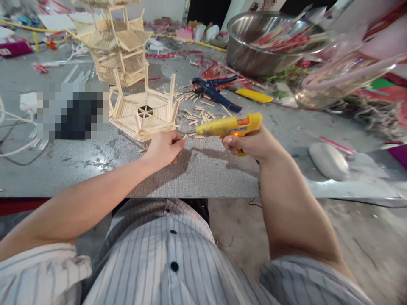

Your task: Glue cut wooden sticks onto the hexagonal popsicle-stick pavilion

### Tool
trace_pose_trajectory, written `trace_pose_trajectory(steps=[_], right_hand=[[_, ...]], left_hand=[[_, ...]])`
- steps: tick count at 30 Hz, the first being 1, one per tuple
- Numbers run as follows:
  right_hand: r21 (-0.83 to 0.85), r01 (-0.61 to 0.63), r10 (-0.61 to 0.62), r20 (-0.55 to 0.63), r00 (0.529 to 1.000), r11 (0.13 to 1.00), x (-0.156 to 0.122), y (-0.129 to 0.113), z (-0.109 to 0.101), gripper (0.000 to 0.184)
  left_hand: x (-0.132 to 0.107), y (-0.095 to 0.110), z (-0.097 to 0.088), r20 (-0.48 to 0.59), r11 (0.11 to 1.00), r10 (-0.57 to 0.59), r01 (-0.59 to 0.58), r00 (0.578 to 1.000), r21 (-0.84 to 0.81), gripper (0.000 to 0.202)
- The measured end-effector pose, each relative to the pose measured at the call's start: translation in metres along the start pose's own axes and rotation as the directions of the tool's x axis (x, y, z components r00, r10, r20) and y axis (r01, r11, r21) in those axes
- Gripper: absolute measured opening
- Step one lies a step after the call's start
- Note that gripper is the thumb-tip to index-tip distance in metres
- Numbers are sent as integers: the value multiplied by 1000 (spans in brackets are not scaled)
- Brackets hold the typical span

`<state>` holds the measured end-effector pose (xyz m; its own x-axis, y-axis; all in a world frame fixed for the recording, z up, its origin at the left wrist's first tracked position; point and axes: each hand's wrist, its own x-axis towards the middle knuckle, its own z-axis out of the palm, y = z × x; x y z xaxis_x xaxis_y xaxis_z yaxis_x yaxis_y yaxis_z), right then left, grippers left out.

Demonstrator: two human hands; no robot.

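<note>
My right hand [244,142] is wrapped round a yellow hot glue gun [229,126], whose small orange light glows. Its nozzle points left, close to a small wooden stick [185,137] that my left hand [165,148] pinches between thumb and fingers. Just beyond my left hand lies a hexagonal wooden stick frame [136,106] with upright posts along its rim. Behind it stands a tiered pagoda model [119,42] built of the same sticks; its top is cut off by the view's edge. Short cut stick pieces [200,112] are scattered beyond the glue gun.
Blue-handled pliers [216,91] and a yellow utility knife [254,95] lie past the stick pieces. A steel basin [248,46] holds red-wrapped sticks at the back right. A white oval object [328,161] rests on the grey table [210,178] at right. White cables [12,150] run at left.
</note>
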<state>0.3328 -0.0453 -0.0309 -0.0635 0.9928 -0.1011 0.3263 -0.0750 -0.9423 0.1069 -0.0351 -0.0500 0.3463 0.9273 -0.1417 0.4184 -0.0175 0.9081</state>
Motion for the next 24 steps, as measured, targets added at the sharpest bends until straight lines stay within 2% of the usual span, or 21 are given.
trace_pose_trajectory(steps=[7, 15, 24], right_hand=[[27, 11, -10, -36, 999, 1000, 1, 2, -2, 38], [43, 5, -4, -28, 1000, 999, 2, 7, -5, 33], [41, 9, -8, -19, 1000, 999, 2, 5, -4, 42]], left_hand=[[0, 0, 0, -5, 1000, 12, -12, 1000, -4, 29], [0, 2, -1, 3, 995, -51, 51, 999, -90, 28], [-1, 4, 0, -3, 983, -76, 75, 997, -169, 29]])
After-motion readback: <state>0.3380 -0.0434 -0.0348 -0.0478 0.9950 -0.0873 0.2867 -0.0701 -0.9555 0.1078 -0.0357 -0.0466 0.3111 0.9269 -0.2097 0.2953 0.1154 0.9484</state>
